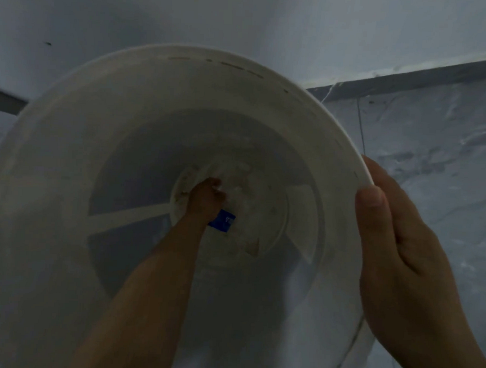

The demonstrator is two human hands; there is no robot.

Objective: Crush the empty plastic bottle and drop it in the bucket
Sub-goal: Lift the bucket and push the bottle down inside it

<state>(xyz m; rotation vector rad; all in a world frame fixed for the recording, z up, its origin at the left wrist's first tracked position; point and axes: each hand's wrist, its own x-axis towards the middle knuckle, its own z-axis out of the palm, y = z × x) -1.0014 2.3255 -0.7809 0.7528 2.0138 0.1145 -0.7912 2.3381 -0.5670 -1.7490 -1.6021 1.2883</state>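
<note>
The head view looks straight down into a large white bucket (72, 139), its round rim filling most of the frame and its inner wall dim and greyish in the low light. The left arm reaches deep inside, and the left hand (204, 201) sits at the very bottom, on the stained, brown-flecked floor of the bucket. Its fingers (218, 192) are curled inward and pressed together around something pale, though the dimness and distance make the exact grip hard to read. Just beside and below that hand a blue label (222, 220) shows, apparently belonging to the plastic bottle (229, 224), whose clear body is barely distinguishable against the bucket floor; the bottle lies at the bottom of the bucket, touching or held by the left hand, and I cannot tell which. The right hand (399, 244) is outside, on the bucket's right edge: the thumb hooks over the rim onto the inner side while the other fingers lie flat and close together along the outer wall, pinching the rim between them. Behind the bucket a pale wall (297, 23) meets a dark baseboard strip (433, 73), and a grey mottled floor (436, 141) spreads out to the right.
</note>
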